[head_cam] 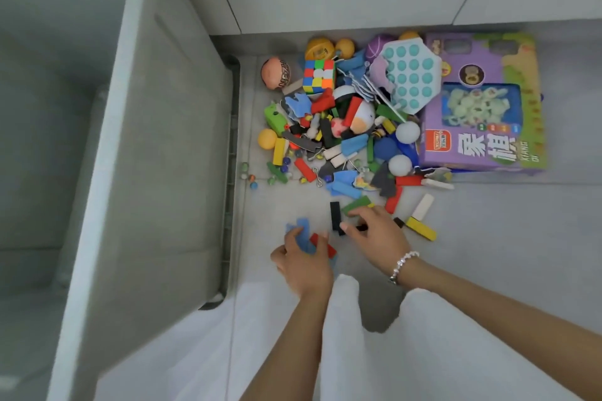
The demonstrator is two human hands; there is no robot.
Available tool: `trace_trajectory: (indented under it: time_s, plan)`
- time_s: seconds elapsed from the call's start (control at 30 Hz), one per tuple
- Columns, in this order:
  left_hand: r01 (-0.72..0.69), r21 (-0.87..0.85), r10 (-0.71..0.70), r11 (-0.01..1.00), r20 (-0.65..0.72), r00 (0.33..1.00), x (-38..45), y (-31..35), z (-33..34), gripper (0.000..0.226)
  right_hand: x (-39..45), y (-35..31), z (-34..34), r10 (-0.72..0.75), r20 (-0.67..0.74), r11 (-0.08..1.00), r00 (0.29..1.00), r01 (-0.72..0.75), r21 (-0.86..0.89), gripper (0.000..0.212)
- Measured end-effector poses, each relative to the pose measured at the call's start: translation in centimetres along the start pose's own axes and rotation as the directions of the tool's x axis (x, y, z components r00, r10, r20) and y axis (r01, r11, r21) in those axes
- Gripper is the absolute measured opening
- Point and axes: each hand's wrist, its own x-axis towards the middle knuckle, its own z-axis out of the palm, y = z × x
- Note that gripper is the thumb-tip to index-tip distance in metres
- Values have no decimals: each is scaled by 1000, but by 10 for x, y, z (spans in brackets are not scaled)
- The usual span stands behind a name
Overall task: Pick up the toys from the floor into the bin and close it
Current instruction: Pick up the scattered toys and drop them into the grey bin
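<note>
Grey floor (508,238): toy pile (342,127), purple box (482,101).

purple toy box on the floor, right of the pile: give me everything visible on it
The purple toy box is a flat printed carton, apparently cardboard, lying face up on the grey floor at the pile's right edge, close to the white wall. Its front has green and yellow cartoon art, large white Chinese characters, a small red logo and a blue window showing pale green figures. A teal pop-bubble toy overlaps its upper left corner; a white ball sits against its left edge. Neither hand touches it.

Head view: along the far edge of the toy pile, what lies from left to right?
Orange-pink printed ball → multicoloured puzzle cube → white pop-it toy with teal bubbles → purple boxed toy set.
</note>
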Motion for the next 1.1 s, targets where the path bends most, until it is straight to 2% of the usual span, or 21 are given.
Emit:
trace_trajectory:
  time_s: [0.13, 0.23, 0.33, 0.47, 0.7, 0.8, 0.9, 1.0, 1.1]
  plan:
    - [-27, 39, 29, 999, -62, 998, -3, -3, 10, 59, 0, -1, 5, -26, 4, 1000, 1000, 26, -2, 36]
    - [-100, 45, 103, 994, -70, 992, 0, -2, 13, 62, 1, 1, 4, -29, -12, 1000, 999, 29, 5, 34]
    - [-187, 43, 190, 981, -64, 980, 5, -1, 15, 60, 0, 9, 2, -28, -45, 999, 999, 29, 15, 29]
    - [-284, 24, 284, 959, -14, 959, 12, 3, 16, 59, 1, 14, -1, -36, -24, 999, 999, 36, 7, 29]
    - [-362, 31, 362, 932, 5, 932, 28, 12, 1, 52, 13, 15, -7, -42, -13, 997, 999, 41, -64, 20]
    - [-221, -140, 225, 965, 17, 974, 27, 17, -7, 46, 14, 13, -9, 15, -73, 1000, 997, -14, 18, 16]
    - [71, -401, -13, 913, 146, 989, 26, 29, -12, 32, 10, 12, -10, 140, -103, 959, 985, -109, 263, 6]
    - [315, -566, -88, 761, 392, 916, 24, 37, -15, 24, 7, 11, -17, 199, -2, 863, 980, -174, 475, 21]
    - [487, -590, -95, 644, 570, 816, 22, 44, -16, 21, 6, 9, -25, 198, 120, 765, 973, -230, 602, 30]
